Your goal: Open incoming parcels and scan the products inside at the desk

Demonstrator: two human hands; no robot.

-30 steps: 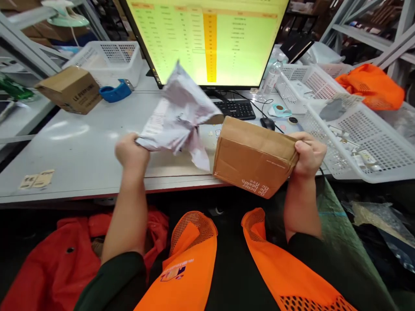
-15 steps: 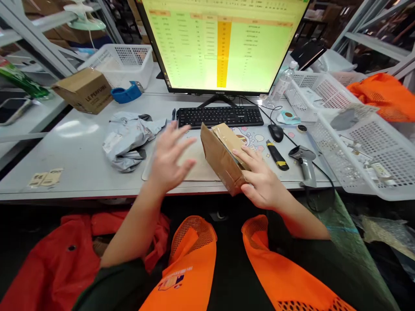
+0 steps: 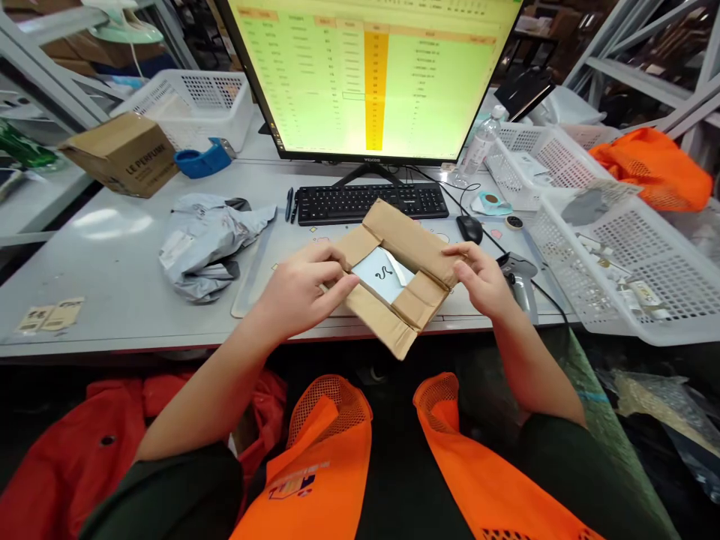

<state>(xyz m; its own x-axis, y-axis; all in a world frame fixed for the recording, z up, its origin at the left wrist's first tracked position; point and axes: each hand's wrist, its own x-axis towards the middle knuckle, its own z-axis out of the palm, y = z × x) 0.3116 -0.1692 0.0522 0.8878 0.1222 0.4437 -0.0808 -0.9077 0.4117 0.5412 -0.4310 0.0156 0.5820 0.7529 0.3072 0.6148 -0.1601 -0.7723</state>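
A small brown cardboard box is held tilted over the desk's front edge, its flaps spread outward. Inside it lies a pale blue-white item with a dark squiggle on it; what kind of thing it is I cannot tell. My left hand grips the box at its left side, thumb and fingers closed about the flap. On the opposite side my right hand pinches the box's right corner. Behind the box stands a black keyboard, and a barcode scanner lies just beyond my right hand.
A crumpled grey plastic mailer lies left of the desk mat. Further back are a perfume carton, a blue tape dispenser and a monitor. White baskets line the right side, near a mouse and a water bottle.
My left hand has come in from the air and taken hold of the box. The box has turned so its open top faces me, showing the pale item inside.
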